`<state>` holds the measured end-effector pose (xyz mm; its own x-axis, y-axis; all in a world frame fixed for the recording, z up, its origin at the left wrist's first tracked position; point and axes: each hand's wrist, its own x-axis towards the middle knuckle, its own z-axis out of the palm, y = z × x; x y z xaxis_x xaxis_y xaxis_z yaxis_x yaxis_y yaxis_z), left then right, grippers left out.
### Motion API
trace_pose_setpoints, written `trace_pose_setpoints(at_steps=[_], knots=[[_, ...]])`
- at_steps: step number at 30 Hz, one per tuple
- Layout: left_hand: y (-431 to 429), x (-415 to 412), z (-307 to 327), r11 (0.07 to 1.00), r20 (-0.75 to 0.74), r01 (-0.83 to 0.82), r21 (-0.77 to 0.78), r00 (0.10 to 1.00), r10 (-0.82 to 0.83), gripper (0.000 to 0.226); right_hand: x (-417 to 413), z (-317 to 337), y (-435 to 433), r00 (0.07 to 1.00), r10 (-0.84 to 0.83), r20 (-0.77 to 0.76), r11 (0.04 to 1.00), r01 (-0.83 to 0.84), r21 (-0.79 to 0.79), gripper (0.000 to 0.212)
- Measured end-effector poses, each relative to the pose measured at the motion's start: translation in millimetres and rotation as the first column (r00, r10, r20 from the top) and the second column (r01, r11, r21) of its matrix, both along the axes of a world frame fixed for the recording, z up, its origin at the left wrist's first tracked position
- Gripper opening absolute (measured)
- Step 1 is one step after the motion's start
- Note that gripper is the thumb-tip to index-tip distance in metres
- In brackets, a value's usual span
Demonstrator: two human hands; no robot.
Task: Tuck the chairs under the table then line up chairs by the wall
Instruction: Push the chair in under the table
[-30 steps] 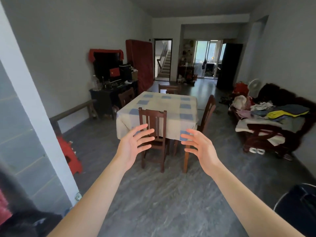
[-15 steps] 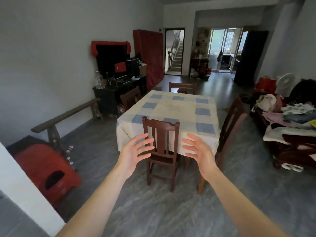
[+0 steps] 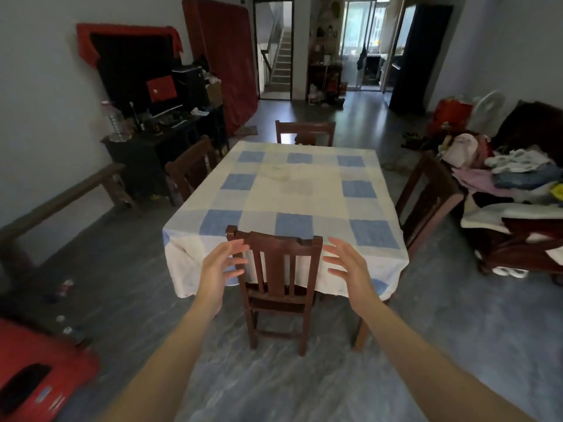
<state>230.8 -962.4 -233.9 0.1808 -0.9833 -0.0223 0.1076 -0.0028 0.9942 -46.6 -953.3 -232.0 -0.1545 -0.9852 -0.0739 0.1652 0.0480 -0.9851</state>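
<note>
Four dark wooden chairs stand round one surface (image 3: 304, 190) draped in a blue-and-white checked cloth, one chair to each side. The near chair (image 3: 275, 269) faces the near edge with its seat partly under the hanging cloth and its slatted back just short of the edge. The far chair (image 3: 304, 132) shows only its top rail beyond the opposite end. The left chair (image 3: 190, 166) and the right chair (image 3: 426, 196) both sit at an angle, the right one drawn clear of the cloth. Two bare hands reach toward the near chair's back: the left hand (image 3: 217, 269) beside its left post and the right hand (image 3: 350, 266) beside its right post. The fingers of both are spread wide and hold nothing; the left fingers (image 3: 234, 254) overlap the post, and whether they touch it cannot be told. One red plastic stool (image 3: 39, 376) sits on the floor at lower left, one long wooden bench (image 3: 61, 196) runs along the left wall, and one sofa (image 3: 524, 236) heaped with clothes stands on the right.
</note>
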Motion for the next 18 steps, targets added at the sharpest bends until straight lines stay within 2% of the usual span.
trace_pose_setpoints(at_steps=[3,7,12,14,18], knots=[[-68.1,18.6,-22.8,0.998,0.005,0.047,-0.039,0.999,-0.047,0.025,12.0,-20.8,-47.5,0.994,-0.094,-0.055,0.996,0.094,0.005,0.029],[-135.3,37.9,-45.0,0.991,0.089,0.112,-0.067,0.99,-0.106,0.023,19.3,-48.8,-101.7,0.971,-0.187,-0.148,0.982,0.188,-0.008,0.027],[-187.2,58.3,-76.5,0.989,0.375,0.121,-0.084,0.924,-0.081,0.021,18.6,-82.2,-153.6,0.942,-0.264,-0.209,0.963,0.269,-0.002,0.024],[-207.4,62.0,-89.3,0.995,0.371,0.089,-0.051,0.926,-0.064,0.021,17.8,-97.9,-170.1,0.941,-0.276,-0.196,0.958,0.286,0.022,0.027],[-240.6,62.9,-116.8,0.994,0.211,0.074,0.075,0.973,-0.088,0.021,20.1,-129.7,-191.0,0.949,-0.276,-0.153,0.951,0.293,0.099,0.024]])
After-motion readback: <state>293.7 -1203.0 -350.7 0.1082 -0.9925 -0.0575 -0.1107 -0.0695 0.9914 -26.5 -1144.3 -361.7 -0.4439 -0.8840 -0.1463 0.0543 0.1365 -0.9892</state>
